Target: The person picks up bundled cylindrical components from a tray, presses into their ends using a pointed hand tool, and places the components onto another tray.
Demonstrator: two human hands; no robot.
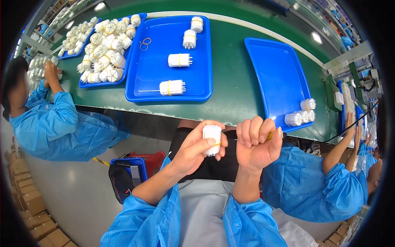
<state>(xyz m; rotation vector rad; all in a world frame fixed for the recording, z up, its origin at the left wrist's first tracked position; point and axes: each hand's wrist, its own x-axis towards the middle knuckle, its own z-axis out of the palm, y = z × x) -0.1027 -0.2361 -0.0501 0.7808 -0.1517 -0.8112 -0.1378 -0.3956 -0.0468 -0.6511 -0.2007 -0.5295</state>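
Observation:
My left hand (196,149) grips a white bundle of small tubes (212,138) with a yellow band around it, holding it nearly upright just off the table's front edge. To its right, my right hand (257,144) is raised apart from the bundle, palm toward me and fingers curled in. A bit of yellow (270,136) shows between its thumb and forefinger; what it is I cannot make out. Beyond my hands is a blue tray (154,84), where several banded white bundles (172,87) lie with thin prongs at one end. Loose rubber bands (145,43) rest at its left side.
A second blue tray (273,74) at the right holds several banded bundles (298,118) in its near corner. Piled bundles (106,49) fill a tray at the left. Co-workers in blue sit on both sides along the green table (230,74). A red and blue crate (142,166) stands below.

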